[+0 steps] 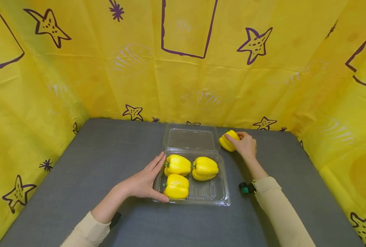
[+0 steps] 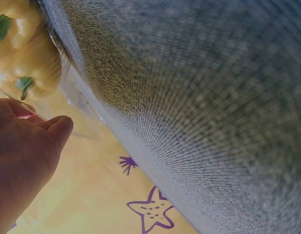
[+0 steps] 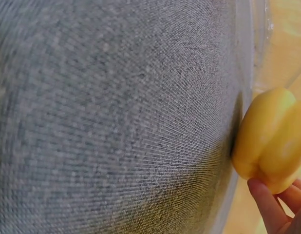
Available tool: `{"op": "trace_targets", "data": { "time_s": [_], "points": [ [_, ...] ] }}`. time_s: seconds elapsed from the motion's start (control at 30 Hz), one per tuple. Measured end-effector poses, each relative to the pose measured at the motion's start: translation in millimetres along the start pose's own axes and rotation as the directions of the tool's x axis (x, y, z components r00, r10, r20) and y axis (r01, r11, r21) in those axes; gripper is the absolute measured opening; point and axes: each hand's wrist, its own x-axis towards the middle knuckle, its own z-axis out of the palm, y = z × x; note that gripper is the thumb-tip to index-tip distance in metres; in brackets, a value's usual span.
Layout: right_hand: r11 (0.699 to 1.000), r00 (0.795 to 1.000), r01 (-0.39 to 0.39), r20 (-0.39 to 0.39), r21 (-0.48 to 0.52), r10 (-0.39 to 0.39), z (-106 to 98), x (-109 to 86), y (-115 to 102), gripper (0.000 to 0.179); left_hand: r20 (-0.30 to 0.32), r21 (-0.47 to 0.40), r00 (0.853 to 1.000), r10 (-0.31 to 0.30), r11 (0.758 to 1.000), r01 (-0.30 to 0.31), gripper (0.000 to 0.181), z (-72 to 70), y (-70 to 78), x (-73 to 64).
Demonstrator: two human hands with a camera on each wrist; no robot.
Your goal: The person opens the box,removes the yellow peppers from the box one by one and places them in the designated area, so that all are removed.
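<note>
A hinged clear plastic container stands on the table with its lid folded back. Inside it lie a yellow bell pepper at back left, another bell pepper at back right and a third bell pepper at front left. My left hand rests along the container's left side, fingers straight, thumb at the near corner. To the right of the lid, my right hand holds one more yellow bell pepper between thumb and fingers. In the right wrist view this bell pepper is close to the table surface.
The grey table extends around the container on both sides. A yellow patterned curtain hangs behind the table's back edge and along both sides. A dark strap with a green part is at the right wrist.
</note>
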Motion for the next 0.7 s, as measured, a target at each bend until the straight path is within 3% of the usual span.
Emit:
{"op": "trace_targets", "data": {
  "time_s": [0.27,0.7],
  "points": [
    [0.999,1.000,0.003,0.009,-0.040,-0.003,2.2,0.7,-3.9,0.085,0.002,0.000,1.000,-0.007,1.000,0.007,0.134,0.1,-0.3,0.3],
    [0.997,0.995,-0.004,0.098,-0.079,0.012,7.1,0.6,-6.6,0.087,0.006,0.000,1.000,-0.012,1.000,0.012,0.134,0.5,0.5,0.0]
  ]
}}
